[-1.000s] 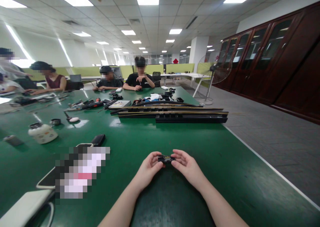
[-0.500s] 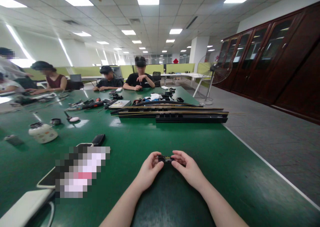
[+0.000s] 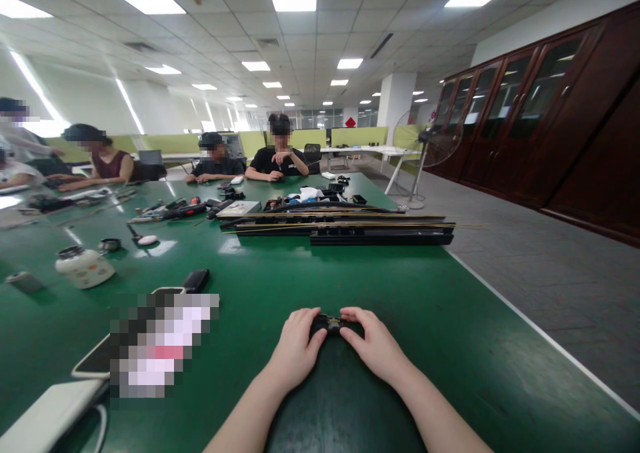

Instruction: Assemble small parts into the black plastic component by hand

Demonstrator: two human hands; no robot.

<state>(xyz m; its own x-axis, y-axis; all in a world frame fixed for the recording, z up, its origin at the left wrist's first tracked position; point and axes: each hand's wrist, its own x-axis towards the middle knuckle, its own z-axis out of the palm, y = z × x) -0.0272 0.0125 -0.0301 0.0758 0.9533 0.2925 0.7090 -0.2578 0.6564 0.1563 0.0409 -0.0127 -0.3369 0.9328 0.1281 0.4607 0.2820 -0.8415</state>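
A small black part (image 3: pixel 332 324) with a yellowish metallic middle lies between my two hands, low over the green tabletop (image 3: pixel 270 276). My left hand (image 3: pixel 299 340) closes round its left end, thumb in front and fingers behind. On the opposite end, my right hand (image 3: pixel 373 340) grips in the same way, with the thumb nearest me. The fingers cover both ends of the part, so its full shape is hidden. I cannot tell its exact kind.
Long black rails (image 3: pixel 385 238) with thin brass-coloured rods lie across the table ahead. To the left are a phone-like device (image 3: pixel 95 356), a white jar (image 3: pixel 85 268) and a white box (image 3: pixel 50 413). Several people sit beyond; tools lie on the table before them.
Both hands have turned slightly and lowered around the black part, fingers now curled closer over its ends. The part looks a little more level. The view has shifted very slightly.
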